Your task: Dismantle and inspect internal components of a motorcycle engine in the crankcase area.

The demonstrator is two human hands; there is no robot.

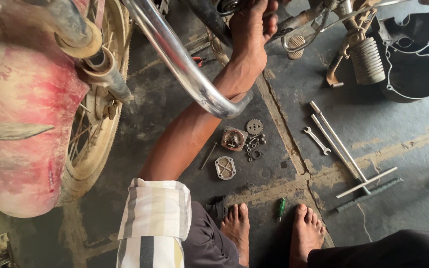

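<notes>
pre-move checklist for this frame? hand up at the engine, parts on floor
1. Left hand on the engine area: ok; what its fingers grip: cannot tell.
2. Right hand: not in view, cannot tell.
3. Gear, small housing and cover plate grouped on the floor: ok.
4. Loose washers beside the housing, near bare feet: not ok.
5. Spanner and T-handle wrenches laid together: ok.
6. Green screwdriver between the feet: not ok.

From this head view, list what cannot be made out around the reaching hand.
- Left hand: fingertips cut off by the top edge; what it grips is unseen.
- Right hand: not in view.
- Small dark washers and bolts beside the round grey toothed gear: too small to count.
</notes>
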